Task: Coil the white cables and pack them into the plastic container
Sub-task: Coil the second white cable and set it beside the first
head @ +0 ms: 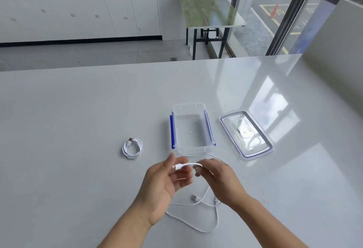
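Both forearms run off the bottom edge. Near the container (191, 129), the right hand (218, 179) hides part of the loose cable (196, 224); its far loop blurs against the table (78, 110).

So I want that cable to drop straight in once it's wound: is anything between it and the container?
Nothing visible. The container sits open and empty just beyond both hands, its lid lying off to its right; the coiled cable lies apart at left.

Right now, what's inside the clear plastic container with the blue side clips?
Nothing: the clear plastic container with blue side clips shows only its bare bottom. The coiled white cable lies on the table to its left, and no part of the inside is covered.
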A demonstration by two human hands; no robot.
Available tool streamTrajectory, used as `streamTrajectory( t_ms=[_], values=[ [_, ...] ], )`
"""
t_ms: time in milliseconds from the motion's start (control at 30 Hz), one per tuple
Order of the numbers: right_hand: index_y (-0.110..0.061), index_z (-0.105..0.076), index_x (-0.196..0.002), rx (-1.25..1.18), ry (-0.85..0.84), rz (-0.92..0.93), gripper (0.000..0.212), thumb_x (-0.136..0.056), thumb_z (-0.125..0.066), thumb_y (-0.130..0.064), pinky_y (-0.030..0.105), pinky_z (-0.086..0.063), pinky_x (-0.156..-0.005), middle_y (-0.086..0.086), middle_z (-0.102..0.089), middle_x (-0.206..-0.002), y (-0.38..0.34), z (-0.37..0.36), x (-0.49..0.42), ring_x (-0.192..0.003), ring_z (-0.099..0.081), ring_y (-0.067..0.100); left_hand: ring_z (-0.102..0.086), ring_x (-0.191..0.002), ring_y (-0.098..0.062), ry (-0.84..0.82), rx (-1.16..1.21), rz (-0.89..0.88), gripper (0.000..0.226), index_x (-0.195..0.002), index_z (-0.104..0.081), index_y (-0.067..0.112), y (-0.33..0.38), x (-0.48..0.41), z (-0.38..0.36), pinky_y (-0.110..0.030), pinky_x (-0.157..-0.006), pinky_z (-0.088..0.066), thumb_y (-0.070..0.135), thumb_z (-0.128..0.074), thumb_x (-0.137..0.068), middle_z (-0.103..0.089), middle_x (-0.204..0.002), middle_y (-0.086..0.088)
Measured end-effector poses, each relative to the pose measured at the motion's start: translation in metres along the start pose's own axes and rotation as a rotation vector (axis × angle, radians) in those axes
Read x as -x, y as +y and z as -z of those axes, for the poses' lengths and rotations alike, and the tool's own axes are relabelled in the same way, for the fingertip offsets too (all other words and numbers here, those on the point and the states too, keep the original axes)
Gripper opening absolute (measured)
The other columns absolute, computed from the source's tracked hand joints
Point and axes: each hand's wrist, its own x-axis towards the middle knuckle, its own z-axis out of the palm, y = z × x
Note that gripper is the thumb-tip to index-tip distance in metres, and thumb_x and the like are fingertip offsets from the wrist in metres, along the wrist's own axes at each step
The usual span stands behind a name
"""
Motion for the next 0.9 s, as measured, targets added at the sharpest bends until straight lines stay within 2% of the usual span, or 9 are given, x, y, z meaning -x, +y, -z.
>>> streamTrajectory(
  t_ms=[100,167,267,400,500,633,700,767,900],
  values=[
    [-0.018,-0.066,-0.082,-0.173,0.05,-0.052,0.02,-0.1,-0.058,-0.021,0.03,-0.05,-0.061,-0.005,-0.063,-0.064,-0.022,0.002,-0.002,-0.061,-0.057,0.013,-0.063,-0.107,-0.03,-0.099,0.193,-0.027,0.078,-0.126,-0.063,-0.001,0.011,0.006,-0.011,-0.047,-0.097,-0.051,0.065,-0.054,-0.086,-0.068,-0.111,-0.019],
    [-0.018,-0.069,-0.087,-0.196,0.115,-0.07,0.016,-0.099,-0.059,-0.016,0.025,-0.044,-0.055,-0.001,-0.059,-0.058,-0.034,0.003,-0.003,-0.053,-0.051,0.011,-0.06,-0.117,-0.03,-0.097,0.155,-0.106,0.083,-0.132,-0.059,0.002,0.014,0.008,-0.02,-0.047,-0.104,-0.046,0.063,-0.069,-0.076,-0.065,-0.122,-0.018],
    [-0.016,-0.069,-0.084,-0.162,0.168,-0.1,0.018,-0.099,-0.059,-0.02,0.035,-0.043,-0.052,0.008,-0.052,-0.055,-0.042,0.007,-0.004,-0.051,-0.046,0.02,-0.058,-0.127,-0.027,-0.048,-0.025,-0.207,0.074,-0.132,-0.06,0.007,0.015,0.007,-0.028,-0.046,-0.109,-0.04,0.054,-0.074,-0.077,-0.064,-0.132,-0.019],
    [-0.008,-0.063,-0.075,-0.016,0.177,-0.006,0.024,-0.097,-0.063,-0.017,0.04,-0.039,-0.049,0.0,-0.036,-0.053,-0.052,0.015,-0.002,-0.052,-0.037,0.026,-0.06,-0.126,-0.025,-0.09,-0.042,-0.124,0.074,-0.136,-0.052,0.008,0.025,0.003,-0.033,-0.042,-0.111,-0.036,0.055,-0.064,-0.08,-0.067,-0.129,-0.02],
    [-0.011,-0.066,-0.078,0.065,0.133,0.075,0.017,-0.095,-0.065,-0.014,0.04,-0.043,-0.048,0.0,-0.043,-0.053,-0.058,0.022,0.001,-0.052,-0.04,0.023,-0.061,-0.125,-0.026,-0.1,-0.034,-0.028,0.074,-0.136,-0.051,0.005,0.03,-0.003,-0.033,-0.04,-0.108,-0.039,0.056,-0.058,-0.084,-0.066,-0.129,-0.021],
    [-0.024,-0.064,-0.086,0.053,0.087,0.155,0.01,-0.094,-0.066,-0.019,0.033,-0.037,-0.048,-0.007,-0.037,-0.056,-0.062,0.027,0.004,-0.052,-0.037,0.017,-0.06,-0.125,-0.032,-0.08,-0.024,-0.015,0.056,-0.123,-0.063,0.002,0.028,-0.011,-0.03,-0.044,-0.106,-0.04,0.048,-0.049,-0.094,-0.065,-0.128,-0.025],
    [-0.035,-0.064,-0.101,0.038,0.06,0.129,0.015,-0.091,-0.067,-0.024,0.028,-0.038,-0.052,-0.008,-0.04,-0.057,-0.06,0.027,0.006,-0.053,-0.041,0.014,-0.06,-0.125,-0.035,-0.077,0.034,-0.03,0.05,-0.117,-0.068,0.002,0.029,-0.012,-0.029,-0.044,-0.102,-0.043,0.043,-0.049,-0.095,-0.065,-0.127,-0.027],
    [-0.042,-0.057,-0.112,-0.067,-0.003,0.05,0.028,-0.089,-0.067,-0.029,0.027,-0.044,-0.058,-0.005,-0.048,-0.058,-0.056,0.023,0.01,-0.055,-0.048,0.014,-0.058,-0.127,-0.038,-0.097,0.113,-0.051,0.046,-0.115,-0.069,0.003,0.032,-0.014,-0.027,-0.044,-0.1,-0.046,0.039,-0.049,-0.096,-0.064,-0.128,-0.027],
    [-0.036,-0.063,-0.104,-0.461,-0.177,-0.126,0.014,-0.091,-0.063,-0.04,0.039,-0.057,-0.069,-0.003,-0.065,-0.067,-0.042,0.02,0.018,-0.063,-0.066,0.017,-0.06,-0.122,-0.044,-0.159,0.242,-0.106,0.042,-0.115,-0.071,0.004,0.042,-0.014,-0.024,-0.049,-0.107,-0.046,0.036,-0.049,-0.097,-0.069,-0.119,-0.026]
  ],
)
